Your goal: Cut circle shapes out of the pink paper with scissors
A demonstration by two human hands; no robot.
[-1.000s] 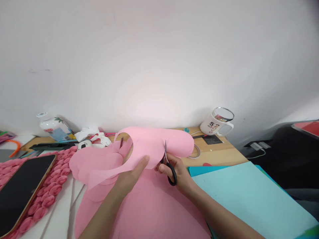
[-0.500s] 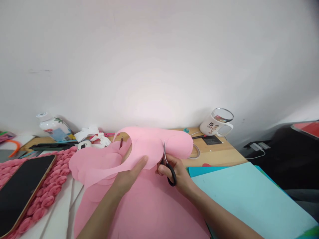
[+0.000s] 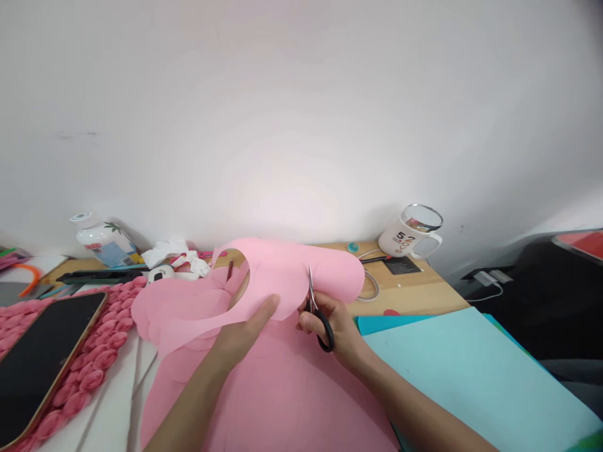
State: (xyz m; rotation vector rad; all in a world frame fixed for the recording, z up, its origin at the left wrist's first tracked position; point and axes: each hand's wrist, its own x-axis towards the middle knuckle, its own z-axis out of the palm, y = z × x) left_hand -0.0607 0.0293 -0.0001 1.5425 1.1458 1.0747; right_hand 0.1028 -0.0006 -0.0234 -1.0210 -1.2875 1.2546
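A curling sheet of pink paper [image 3: 282, 276] with a large round cutout at its left is held up in the middle. My left hand [image 3: 247, 329] grips its lower edge, thumb on top and fingers hidden behind. In my right hand [image 3: 334, 323] is a pair of scissors [image 3: 324, 329] with black handles, the fingers wrapped round the loops. The blades point away from me at the paper and look nearly closed along a cut edge. Under both hands lie more pink sheets [image 3: 292, 389], with overlapping rounded pink pieces [image 3: 183, 301] to the left.
Light blue paper [image 3: 471, 370] lies at the right. A white mug [image 3: 400, 235] stands near the wall, beside a tape ring [image 3: 370, 287]. To the left are a phone [image 3: 42, 364] on a pink textured mat [image 3: 101, 358], a white bottle [image 3: 103, 242] and crumpled tissue [image 3: 172, 254].
Almost nothing differs. The scissor blades look slightly closer together, and the view has shifted a touch. Both hands stay in place on the paper and scissors.
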